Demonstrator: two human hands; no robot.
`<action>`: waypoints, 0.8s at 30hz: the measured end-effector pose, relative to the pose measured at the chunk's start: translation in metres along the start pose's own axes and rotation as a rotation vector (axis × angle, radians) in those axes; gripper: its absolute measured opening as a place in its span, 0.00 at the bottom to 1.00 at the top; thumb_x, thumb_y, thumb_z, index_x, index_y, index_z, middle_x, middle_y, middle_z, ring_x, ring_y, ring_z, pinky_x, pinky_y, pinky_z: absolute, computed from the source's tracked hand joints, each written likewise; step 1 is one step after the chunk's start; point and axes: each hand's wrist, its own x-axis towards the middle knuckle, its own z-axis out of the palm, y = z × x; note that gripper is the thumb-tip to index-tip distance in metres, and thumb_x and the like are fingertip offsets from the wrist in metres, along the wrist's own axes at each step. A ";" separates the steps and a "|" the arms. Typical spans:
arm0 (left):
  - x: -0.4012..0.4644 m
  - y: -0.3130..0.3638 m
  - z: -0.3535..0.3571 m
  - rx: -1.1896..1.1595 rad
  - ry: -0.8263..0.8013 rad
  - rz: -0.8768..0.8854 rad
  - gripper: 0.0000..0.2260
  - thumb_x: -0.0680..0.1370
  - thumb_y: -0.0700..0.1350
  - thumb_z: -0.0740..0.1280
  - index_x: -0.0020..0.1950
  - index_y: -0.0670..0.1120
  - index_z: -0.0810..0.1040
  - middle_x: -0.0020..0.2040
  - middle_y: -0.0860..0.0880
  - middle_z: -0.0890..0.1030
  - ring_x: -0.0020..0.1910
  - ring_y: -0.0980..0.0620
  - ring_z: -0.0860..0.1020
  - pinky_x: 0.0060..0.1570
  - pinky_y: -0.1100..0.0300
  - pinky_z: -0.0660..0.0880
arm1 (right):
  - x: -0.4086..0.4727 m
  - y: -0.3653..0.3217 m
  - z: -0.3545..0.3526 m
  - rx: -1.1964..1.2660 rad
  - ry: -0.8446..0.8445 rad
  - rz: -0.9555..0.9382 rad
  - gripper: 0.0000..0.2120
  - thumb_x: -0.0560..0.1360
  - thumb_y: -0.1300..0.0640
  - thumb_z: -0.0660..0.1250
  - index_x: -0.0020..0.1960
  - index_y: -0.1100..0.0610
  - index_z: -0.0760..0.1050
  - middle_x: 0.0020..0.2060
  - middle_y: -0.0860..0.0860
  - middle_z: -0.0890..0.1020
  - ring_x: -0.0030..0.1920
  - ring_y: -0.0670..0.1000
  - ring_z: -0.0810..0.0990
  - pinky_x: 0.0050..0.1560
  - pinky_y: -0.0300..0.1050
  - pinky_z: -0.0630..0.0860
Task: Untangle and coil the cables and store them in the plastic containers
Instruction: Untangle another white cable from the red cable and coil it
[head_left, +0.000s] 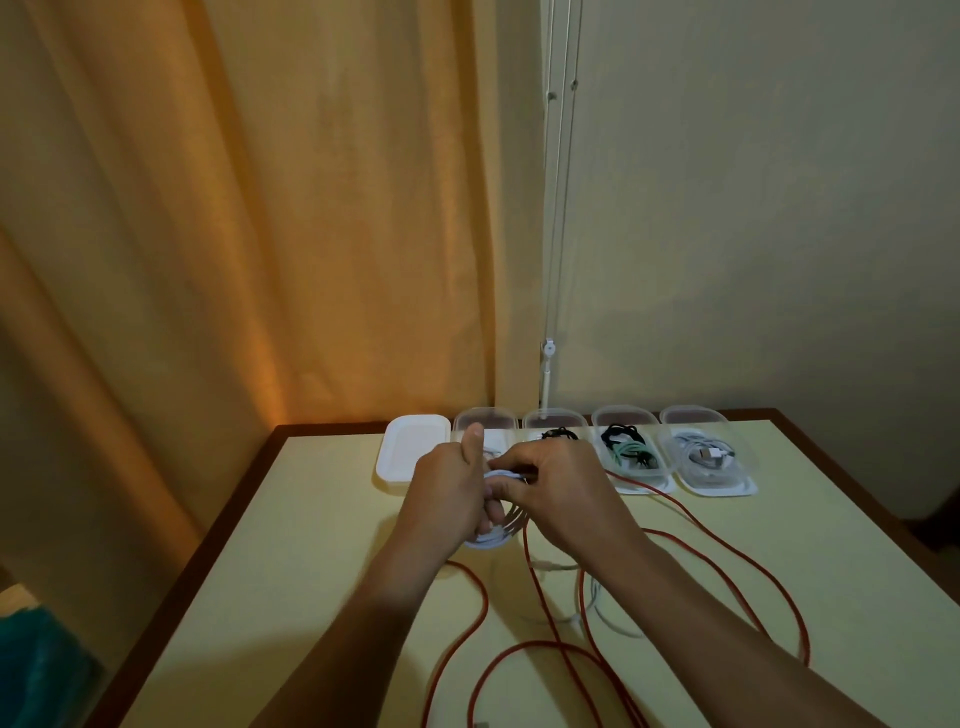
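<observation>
A person's left hand (451, 491), fingers curled through a white cable (488, 540) coil with thumb raised, steadies the loops above the table (311, 545), while the right hand (553, 486), at three o'clock of it, pinches the cable's loose end, apparently to finish the winding. The thin, glossy coil hangs at center; plastic containers (631, 452) wait at twelve o'clock, and a red cable (727, 566) sprawls uncoiled toward five o'clock.
</observation>
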 end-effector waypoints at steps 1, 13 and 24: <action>0.001 -0.001 0.003 -0.012 0.025 -0.016 0.31 0.86 0.53 0.46 0.33 0.38 0.76 0.24 0.46 0.76 0.18 0.55 0.72 0.22 0.67 0.70 | 0.000 0.001 0.002 0.012 0.015 -0.014 0.05 0.74 0.53 0.74 0.46 0.54 0.87 0.39 0.49 0.87 0.41 0.45 0.82 0.45 0.46 0.77; -0.023 -0.034 -0.010 -0.253 -0.288 0.114 0.20 0.85 0.52 0.53 0.53 0.41 0.80 0.38 0.49 0.82 0.42 0.52 0.81 0.51 0.58 0.78 | -0.011 0.017 0.007 0.097 0.215 -0.082 0.06 0.75 0.57 0.74 0.40 0.52 0.87 0.31 0.46 0.83 0.35 0.47 0.80 0.39 0.45 0.75; -0.005 -0.069 0.016 -0.264 -0.177 0.202 0.17 0.85 0.48 0.52 0.40 0.46 0.71 0.26 0.55 0.67 0.31 0.53 0.65 0.35 0.59 0.64 | 0.005 0.036 -0.003 -0.014 -0.144 0.082 0.06 0.79 0.55 0.69 0.49 0.49 0.86 0.40 0.41 0.86 0.43 0.40 0.82 0.44 0.34 0.76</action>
